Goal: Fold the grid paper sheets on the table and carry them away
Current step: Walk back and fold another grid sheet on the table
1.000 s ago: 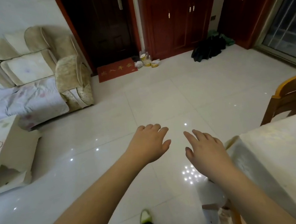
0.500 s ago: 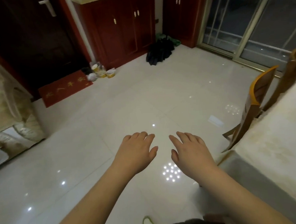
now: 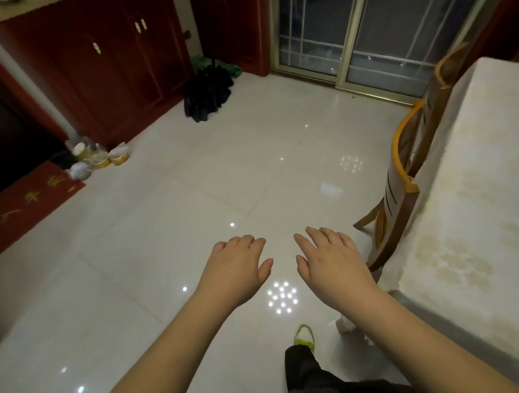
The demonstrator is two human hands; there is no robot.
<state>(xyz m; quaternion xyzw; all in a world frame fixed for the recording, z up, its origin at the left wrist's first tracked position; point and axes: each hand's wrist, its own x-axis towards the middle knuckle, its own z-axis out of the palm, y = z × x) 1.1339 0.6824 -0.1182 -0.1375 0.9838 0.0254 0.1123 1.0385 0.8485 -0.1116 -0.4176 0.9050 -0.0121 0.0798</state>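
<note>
grid paper sheets are nowhere in view; the cream patterned tablecloth-covered table (image 3: 478, 213) at the right shows none on its visible part, so folding looks not yet begun. left hand (image 3: 237, 270) and right hand (image 3: 332, 261) hover over the glossy white tiled floor (image 3: 163, 232), fingers relaxed, holding nothing. gold characters on the red doormat (image 3: 25, 207) are unreadable.

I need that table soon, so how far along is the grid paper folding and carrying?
Nothing looks done: no grid paper shows anywhere in this view. In hand: nothing. The left hand and right hand are both open and empty, held out over the tiled floor. The table stands at the right beside a wooden chair, its visible cloth bare. Finding, folding and carrying the sheets all appear left.
</note>
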